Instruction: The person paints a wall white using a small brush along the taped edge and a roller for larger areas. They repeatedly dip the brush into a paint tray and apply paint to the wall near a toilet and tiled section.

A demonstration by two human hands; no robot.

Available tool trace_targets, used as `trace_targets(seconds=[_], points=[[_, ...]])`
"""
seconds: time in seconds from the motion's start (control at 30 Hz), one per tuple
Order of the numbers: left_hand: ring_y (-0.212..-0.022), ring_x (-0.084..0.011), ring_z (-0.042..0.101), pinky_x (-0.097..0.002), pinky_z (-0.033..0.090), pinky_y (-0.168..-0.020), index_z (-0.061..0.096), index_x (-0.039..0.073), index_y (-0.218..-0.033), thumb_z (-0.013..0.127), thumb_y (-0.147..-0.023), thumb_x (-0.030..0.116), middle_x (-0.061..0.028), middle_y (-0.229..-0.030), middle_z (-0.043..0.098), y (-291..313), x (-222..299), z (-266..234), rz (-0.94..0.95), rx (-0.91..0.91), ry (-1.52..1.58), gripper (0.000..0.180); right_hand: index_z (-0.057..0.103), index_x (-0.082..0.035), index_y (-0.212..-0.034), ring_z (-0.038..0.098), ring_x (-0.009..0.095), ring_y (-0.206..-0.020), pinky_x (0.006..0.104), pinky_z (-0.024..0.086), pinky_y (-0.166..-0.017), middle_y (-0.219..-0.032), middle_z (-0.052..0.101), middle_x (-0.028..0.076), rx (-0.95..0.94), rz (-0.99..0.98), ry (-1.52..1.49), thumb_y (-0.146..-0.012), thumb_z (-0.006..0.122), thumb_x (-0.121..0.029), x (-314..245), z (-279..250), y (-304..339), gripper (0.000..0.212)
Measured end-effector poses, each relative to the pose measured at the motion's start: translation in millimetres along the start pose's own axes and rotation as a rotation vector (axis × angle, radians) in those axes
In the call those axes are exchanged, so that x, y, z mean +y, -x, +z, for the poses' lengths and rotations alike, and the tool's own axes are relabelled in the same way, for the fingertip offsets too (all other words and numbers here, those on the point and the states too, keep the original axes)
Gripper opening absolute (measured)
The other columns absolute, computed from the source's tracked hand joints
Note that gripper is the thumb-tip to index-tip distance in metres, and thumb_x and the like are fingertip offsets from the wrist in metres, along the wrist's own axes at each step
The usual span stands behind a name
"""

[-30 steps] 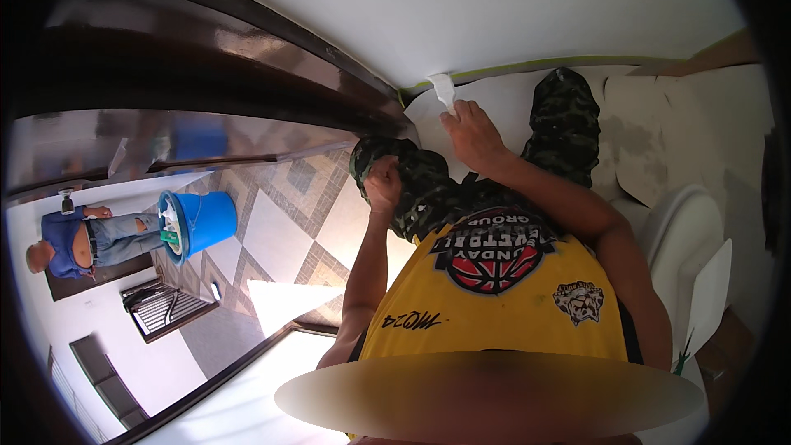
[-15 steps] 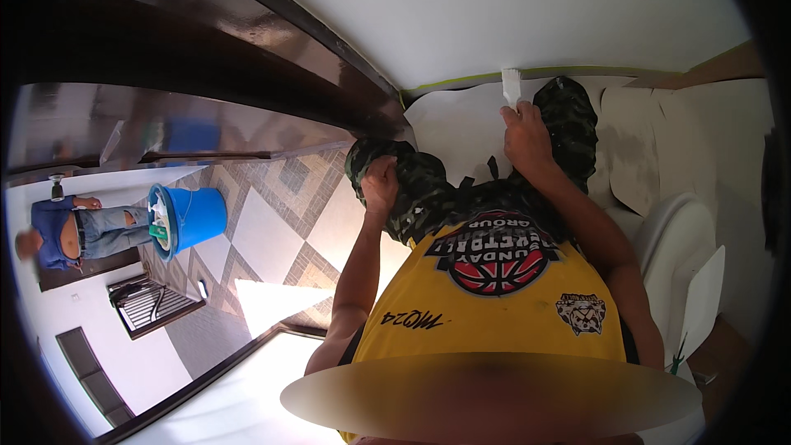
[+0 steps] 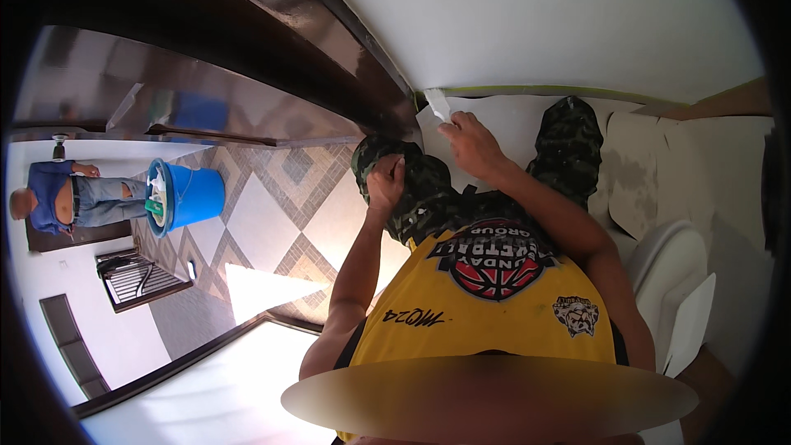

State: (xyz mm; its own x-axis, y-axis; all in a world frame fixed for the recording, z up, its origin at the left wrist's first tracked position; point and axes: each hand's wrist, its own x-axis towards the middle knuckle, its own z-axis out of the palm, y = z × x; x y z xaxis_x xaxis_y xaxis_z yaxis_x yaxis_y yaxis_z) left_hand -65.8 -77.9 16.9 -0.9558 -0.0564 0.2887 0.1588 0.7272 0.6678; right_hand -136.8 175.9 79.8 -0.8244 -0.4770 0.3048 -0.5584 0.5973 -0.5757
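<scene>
My right hand is closed around the handle of a white paintbrush. Its pale bristles are at the foot of the white wall, by the strip of green tape and close to the dark door frame. Whether they touch the wall I cannot tell. My left hand rests curled into a fist on my left knee, in camouflage trousers, and nothing shows in it. Pale sheeting covers the floor between my knees and the wall.
A glossy dark brown door stands at the left. Beyond it, a blue bucket with things inside sits on patterned tiles, near another person. To my right are stained sheeting and a white toilet.
My right hand has moved left along the foot of the wall with the paintbrush, toward the door frame, and the brush now tilts left. My left hand stays on the knee.
</scene>
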Motion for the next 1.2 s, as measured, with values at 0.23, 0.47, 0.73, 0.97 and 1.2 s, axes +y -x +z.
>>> trace_targets(seconds=[0.23,0.47,0.73,0.97,1.2], points=[[-0.090,-0.0368,0.072,-0.0409,0.056,-0.078,0.074,0.000,-0.101,0.067,-0.097,0.021,-0.0209,-0.096,0.073,-2.9,3.5,-1.1,-0.055,0.006,0.053,0.023,0.067,0.001,-0.116,0.058,0.034,-0.103,0.0447,0.051,-0.089,-0.107,0.057,0.018,-0.074,-0.030,0.118,-0.085,0.062,-0.002,-12.2,5.4,-9.9,0.032],[-0.092,-0.0369,0.072,-0.0412,0.057,-0.080,0.073,0.003,-0.098,0.068,-0.097,0.022,-0.0179,-0.097,0.074,-3.6,1.9,1.1,-0.036,0.005,-0.002,0.020,0.066,0.000,-0.117,0.057,0.034,-0.097,0.0432,0.050,-0.084,-0.104,0.056,0.018,-0.004,-0.013,0.258,-0.083,0.062,-0.002,-25.2,8.1,-0.7,0.034],[-0.091,-0.0369,0.072,-0.0416,0.057,-0.079,0.074,0.003,-0.099,0.067,-0.097,0.024,-0.0176,-0.097,0.073,-2.3,2.2,0.5,-0.097,-0.002,-0.004,0.022,0.065,-0.001,-0.119,0.057,0.034,-0.099,0.0436,0.049,-0.087,-0.107,0.056,0.018,-0.027,-0.058,0.302,-0.084,0.062,-0.005,-17.7,17.5,-3.0,0.035],[-0.089,-0.0378,0.071,-0.0417,0.056,-0.077,0.073,0.002,-0.096,0.066,-0.099,0.026,-0.0180,-0.095,0.073,-1.1,-0.2,2.0,-0.070,0.031,0.039,0.025,0.064,-0.002,-0.114,0.057,0.035,-0.100,0.0444,0.048,-0.088,-0.110,0.056,0.017,0.067,0.111,0.356,-0.083,0.061,-0.002,7.0,-33.4,41.1,0.032],[-0.083,-0.0382,0.071,-0.0421,0.056,-0.074,0.072,-0.001,-0.094,0.064,-0.101,0.024,-0.0204,-0.091,0.073,-2.3,-4.7,0.5,-0.021,-0.035,-0.002,0.028,0.065,-0.004,-0.111,0.057,0.033,-0.098,0.0447,0.047,-0.085,-0.107,0.057,0.015,0.193,-0.053,0.223,-0.083,0.060,-0.002,36.1,-40.1,47.7,0.028]])
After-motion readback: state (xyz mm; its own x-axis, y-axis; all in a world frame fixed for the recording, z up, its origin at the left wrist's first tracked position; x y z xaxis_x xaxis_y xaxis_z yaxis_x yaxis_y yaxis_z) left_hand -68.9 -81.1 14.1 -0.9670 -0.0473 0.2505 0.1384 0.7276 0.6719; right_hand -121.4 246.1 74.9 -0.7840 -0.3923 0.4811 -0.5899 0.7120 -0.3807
